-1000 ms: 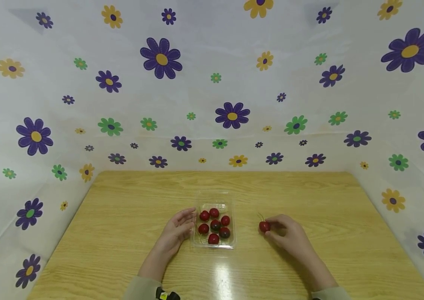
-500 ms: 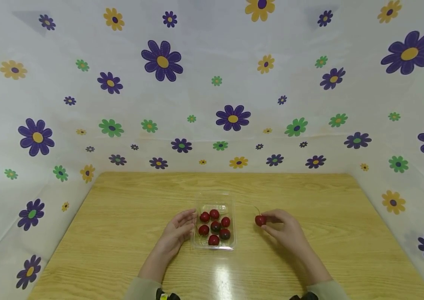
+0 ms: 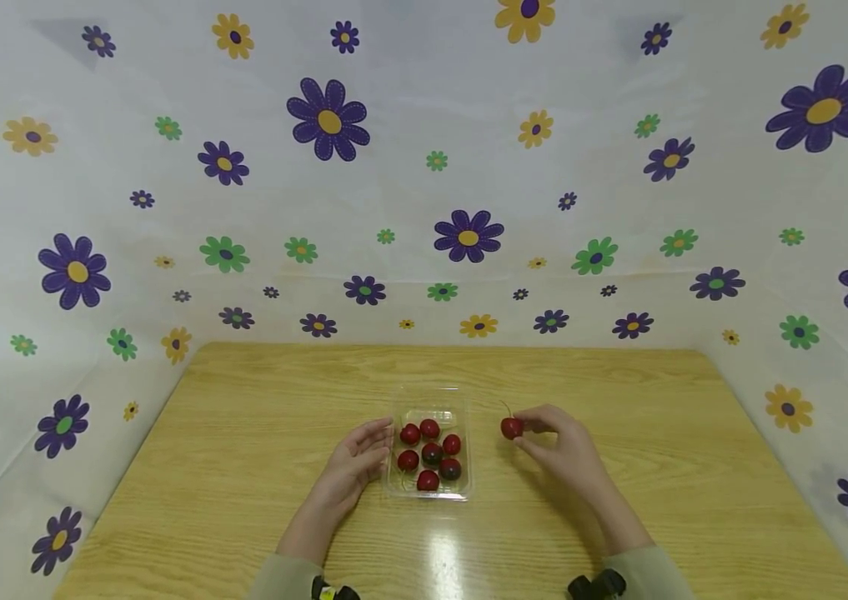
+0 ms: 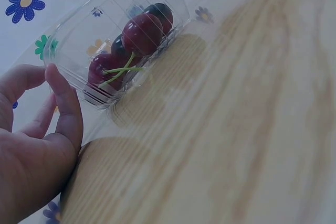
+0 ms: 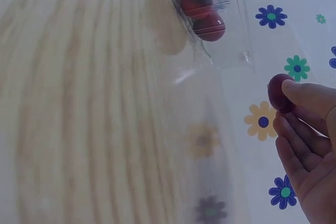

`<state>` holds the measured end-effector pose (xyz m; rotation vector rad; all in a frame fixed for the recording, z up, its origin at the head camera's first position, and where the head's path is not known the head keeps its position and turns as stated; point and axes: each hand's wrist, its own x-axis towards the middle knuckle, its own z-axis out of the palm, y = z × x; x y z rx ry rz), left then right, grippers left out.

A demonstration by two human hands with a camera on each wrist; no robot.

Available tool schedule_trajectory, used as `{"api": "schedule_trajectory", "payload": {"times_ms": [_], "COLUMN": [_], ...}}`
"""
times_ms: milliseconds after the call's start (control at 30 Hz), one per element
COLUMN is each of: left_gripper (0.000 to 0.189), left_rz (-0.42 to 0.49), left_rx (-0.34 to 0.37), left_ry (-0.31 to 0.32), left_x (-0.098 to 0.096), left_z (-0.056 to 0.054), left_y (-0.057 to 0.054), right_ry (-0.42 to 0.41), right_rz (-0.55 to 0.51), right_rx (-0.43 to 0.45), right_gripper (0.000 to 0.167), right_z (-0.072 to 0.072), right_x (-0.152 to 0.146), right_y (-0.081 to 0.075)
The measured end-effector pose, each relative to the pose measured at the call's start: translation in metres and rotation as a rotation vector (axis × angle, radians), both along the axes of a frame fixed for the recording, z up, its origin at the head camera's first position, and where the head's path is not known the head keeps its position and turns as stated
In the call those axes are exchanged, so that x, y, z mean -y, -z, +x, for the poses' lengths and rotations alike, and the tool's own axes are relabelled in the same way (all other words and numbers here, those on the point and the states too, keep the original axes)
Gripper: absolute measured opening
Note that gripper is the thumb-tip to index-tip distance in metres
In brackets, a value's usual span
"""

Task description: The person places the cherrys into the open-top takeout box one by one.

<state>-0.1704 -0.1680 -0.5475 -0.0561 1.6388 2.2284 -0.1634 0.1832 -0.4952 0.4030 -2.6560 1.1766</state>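
A clear plastic box holding several dark red cherries stands mid-table. My left hand is at its left side, fingertips touching or almost touching the wall. In the left wrist view the thumb and fingers of the left hand reach the box's near corner; whether they pinch the rim I cannot tell. To the right of the box, my right hand pinches a single cherry by thumb and fingertips, its stem pointing up. That cherry also shows in the right wrist view, apart from the box.
The box sits on a wood-grain table. A white flower-printed sheet walls the table at the back and both sides. Bare wood lies between the right hand and the box.
My right hand has moved left and away from me with the cherry, closer to the box. The left hand and the box have stayed in place.
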Motion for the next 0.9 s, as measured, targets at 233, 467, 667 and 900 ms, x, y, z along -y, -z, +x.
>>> {"api": "schedule_trajectory", "payload": {"times_ms": [233, 467, 667, 900], "left_gripper": [0.061, 0.062, 0.062, 0.06], "left_rz": [0.003, -0.001, 0.002, 0.004], "left_rx": [0.004, 0.003, -0.003, -0.009], "left_ry": [-0.008, -0.003, 0.003, -0.001], "left_x": [-0.001, 0.0, -0.001, -0.001], "left_z": [0.0, 0.001, 0.001, 0.002], "left_y": [0.0, -0.002, -0.003, -0.002], "right_ry": [-0.017, -0.04, -0.054, -0.089], "right_rz": [-0.017, -0.034, -0.038, -0.046], "right_rx": [0.024, 0.025, 0.047, 0.07], "right_gripper": [0.033, 0.034, 0.032, 0.033], "right_z": [-0.008, -0.017, -0.022, -0.025], "right_x": [0.009, 0.021, 0.031, 0.044], "right_y": [-0.005, -0.01, -0.015, -0.019]}}
